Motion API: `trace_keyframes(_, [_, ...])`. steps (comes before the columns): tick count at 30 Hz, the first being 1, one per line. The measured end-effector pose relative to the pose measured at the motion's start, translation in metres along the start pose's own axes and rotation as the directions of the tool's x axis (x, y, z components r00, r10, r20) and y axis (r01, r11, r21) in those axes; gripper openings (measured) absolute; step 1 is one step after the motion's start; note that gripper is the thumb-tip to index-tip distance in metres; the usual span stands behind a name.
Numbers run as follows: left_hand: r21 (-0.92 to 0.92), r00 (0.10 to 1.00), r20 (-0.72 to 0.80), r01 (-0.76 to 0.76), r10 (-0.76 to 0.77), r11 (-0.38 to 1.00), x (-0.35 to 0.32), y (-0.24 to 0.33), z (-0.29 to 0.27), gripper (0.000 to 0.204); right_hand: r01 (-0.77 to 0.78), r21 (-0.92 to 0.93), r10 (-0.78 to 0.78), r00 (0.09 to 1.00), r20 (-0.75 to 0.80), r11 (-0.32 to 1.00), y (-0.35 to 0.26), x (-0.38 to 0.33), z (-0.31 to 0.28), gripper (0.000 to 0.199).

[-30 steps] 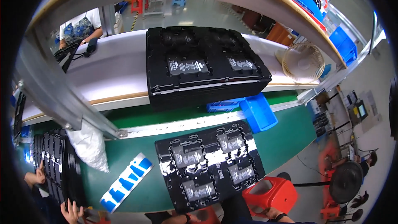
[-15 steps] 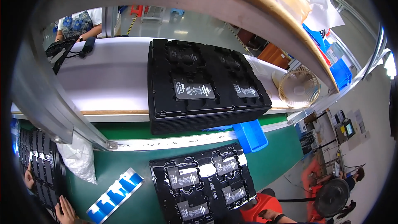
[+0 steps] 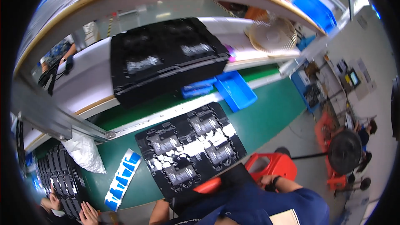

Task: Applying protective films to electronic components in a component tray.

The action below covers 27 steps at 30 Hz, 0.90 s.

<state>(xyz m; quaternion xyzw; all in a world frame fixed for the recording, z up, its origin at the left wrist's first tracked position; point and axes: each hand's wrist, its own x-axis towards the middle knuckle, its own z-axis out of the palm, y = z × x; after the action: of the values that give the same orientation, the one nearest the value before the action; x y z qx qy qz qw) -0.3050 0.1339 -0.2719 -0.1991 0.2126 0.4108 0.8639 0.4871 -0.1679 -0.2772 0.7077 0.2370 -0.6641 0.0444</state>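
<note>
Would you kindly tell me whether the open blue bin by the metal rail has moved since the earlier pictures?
No: judged against the metal rail, the open blue bin overlaps about the same stretch.

Wears a dark navy shirt (image 3: 266, 204), short-sleeved on the right, starting well behind the right fingers (image 3: 263, 179). Has a black band (image 3: 273, 183) around the right wrist, just behind those fingers. Bears small pale lettering (image 3: 187, 221) on the shirt, behind and left of the fingers, and a cream four-cornered patch (image 3: 284, 219) behind them. Shows black trousers (image 3: 233, 180), also left of the fingers.
</note>
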Motion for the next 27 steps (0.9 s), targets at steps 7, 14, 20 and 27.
trace_keyframes(7, [0.647,0.686,-0.710,0.546,0.160,0.532,0.054,-0.196,-0.153,0.043,-0.177,-0.235,0.230,0.947,0.223,0.956,0.031,0.066,0.066,0.036])
trace_keyframes(14, [0.565,0.544,-0.148,0.732,0.826,-0.380,-0.058,-0.050,-0.094,0.037,-0.216,0.049,0.177,0.892,0.416,0.975,0.086,0.060,0.135,0.038])
trace_keyframes(20, [-0.143,0.656,0.542,0.688,0.525,-0.712,-0.103,0.014,0.065,0.035,-0.267,0.152,0.144,0.825,0.547,0.952,0.109,0.059,0.156,0.040])
trace_keyframes(27, [-0.737,0.769,0.639,0.615,0.007,-0.279,-0.137,0.062,0.128,0.035,-0.162,0.090,0.067,0.763,0.644,0.983,0.110,0.073,0.139,0.042])
